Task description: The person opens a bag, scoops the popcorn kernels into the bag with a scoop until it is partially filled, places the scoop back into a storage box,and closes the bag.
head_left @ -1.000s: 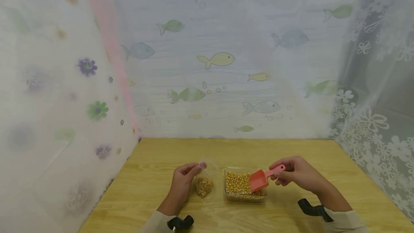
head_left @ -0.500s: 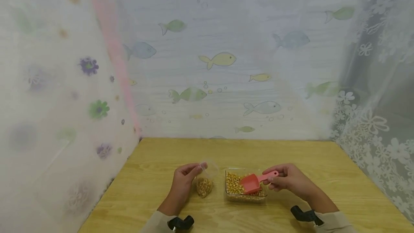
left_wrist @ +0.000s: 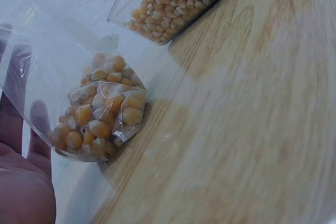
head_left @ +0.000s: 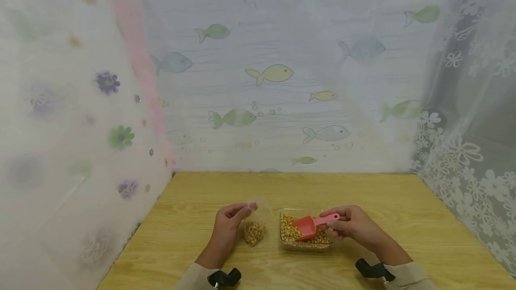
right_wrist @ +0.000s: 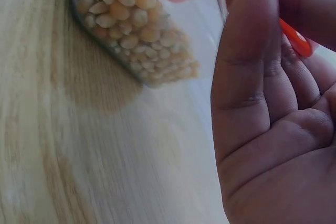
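My left hand [head_left: 227, 225] pinches the top edge of a small clear plastic bag [head_left: 255, 226] that stands on the wooden table [head_left: 363, 191], its bottom filled with corn kernels [left_wrist: 97, 116]. To its right sits a clear box [head_left: 305, 236] of corn kernels [right_wrist: 134, 27]. My right hand [head_left: 350, 225] grips the handle of a coral-red scoop [head_left: 308, 226], whose bowl dips into the kernels in the box. In the right wrist view only a piece of the scoop's handle [right_wrist: 294, 38] shows behind my fingers [right_wrist: 247, 66].
Sheer curtains with fish and flower prints [head_left: 274, 74] close the table off at the back, left and right. Black wrist straps [head_left: 372, 270] sit on both sleeves near the table's front edge.
My right hand has moved left and down, bringing the scoop from above the box's right edge into the kernels. The left hand and bag have stayed still.
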Demonstrator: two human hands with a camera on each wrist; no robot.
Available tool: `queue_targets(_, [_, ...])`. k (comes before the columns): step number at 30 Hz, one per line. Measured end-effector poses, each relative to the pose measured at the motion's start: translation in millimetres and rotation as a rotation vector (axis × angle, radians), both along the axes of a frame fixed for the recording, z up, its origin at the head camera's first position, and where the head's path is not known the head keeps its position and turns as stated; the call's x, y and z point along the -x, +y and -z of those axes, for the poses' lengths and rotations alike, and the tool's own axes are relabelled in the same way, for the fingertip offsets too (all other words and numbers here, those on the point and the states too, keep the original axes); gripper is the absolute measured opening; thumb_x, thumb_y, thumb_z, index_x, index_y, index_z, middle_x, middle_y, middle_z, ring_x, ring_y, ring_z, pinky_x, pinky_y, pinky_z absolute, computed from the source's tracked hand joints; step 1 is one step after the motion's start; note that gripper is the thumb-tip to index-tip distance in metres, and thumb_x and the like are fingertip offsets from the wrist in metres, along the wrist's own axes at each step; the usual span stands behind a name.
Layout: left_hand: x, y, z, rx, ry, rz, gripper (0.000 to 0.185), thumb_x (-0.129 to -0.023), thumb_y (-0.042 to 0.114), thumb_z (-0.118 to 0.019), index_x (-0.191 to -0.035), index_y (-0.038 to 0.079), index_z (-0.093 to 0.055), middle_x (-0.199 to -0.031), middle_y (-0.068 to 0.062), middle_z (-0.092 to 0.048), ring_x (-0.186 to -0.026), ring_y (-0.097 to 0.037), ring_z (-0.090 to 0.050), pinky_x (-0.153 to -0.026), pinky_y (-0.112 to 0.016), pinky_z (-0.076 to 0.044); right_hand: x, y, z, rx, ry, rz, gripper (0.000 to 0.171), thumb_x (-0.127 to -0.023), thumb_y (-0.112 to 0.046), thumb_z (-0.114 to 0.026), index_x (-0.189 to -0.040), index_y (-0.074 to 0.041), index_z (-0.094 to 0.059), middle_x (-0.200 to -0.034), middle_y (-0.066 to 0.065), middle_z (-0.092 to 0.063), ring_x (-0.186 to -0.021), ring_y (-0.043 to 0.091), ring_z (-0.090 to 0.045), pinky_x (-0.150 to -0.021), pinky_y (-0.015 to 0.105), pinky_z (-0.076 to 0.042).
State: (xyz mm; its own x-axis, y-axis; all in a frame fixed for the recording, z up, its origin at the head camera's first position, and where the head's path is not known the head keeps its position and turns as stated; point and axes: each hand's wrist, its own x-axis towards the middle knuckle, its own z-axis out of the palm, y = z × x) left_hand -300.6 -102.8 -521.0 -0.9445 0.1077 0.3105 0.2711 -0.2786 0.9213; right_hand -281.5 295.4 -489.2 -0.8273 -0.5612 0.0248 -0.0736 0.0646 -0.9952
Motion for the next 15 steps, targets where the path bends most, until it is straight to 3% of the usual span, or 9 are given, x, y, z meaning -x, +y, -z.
queue_targets(9, [-4.3,0.3,-4.1,0.018,-0.008,0.002,0.031,-0.099,0.014,-0.071,-0.116,-0.011,-0.072,-0.114,-0.01,-0.078,-0.119,-0.023,-0.071,-0.106,-0.032,-0.053,-1.2,2.5,-1.4,0.042,-0.01,0.009,0.054,-0.106,-0.013,-0.06,-0.147,0.018,-0.042,-0.118,0.021,-0.075,-0.069,0.004,-0.064,-0.063,0.022,-0.055])
queue_targets(15, [-3.2,-0.4,-3.5,0.033,-0.003,0.009,0.027,-0.099,0.015,-0.071,-0.115,-0.007,-0.074,-0.114,-0.008,-0.079,-0.118,-0.022,-0.071,-0.105,-0.032,-0.054,0.1,11.3,0.9,0.153,-0.035,-0.057,0.048,-0.108,-0.007,-0.054,-0.147,0.017,-0.042,-0.119,0.015,-0.076,-0.074,0.004,-0.066,-0.065,0.02,-0.055])
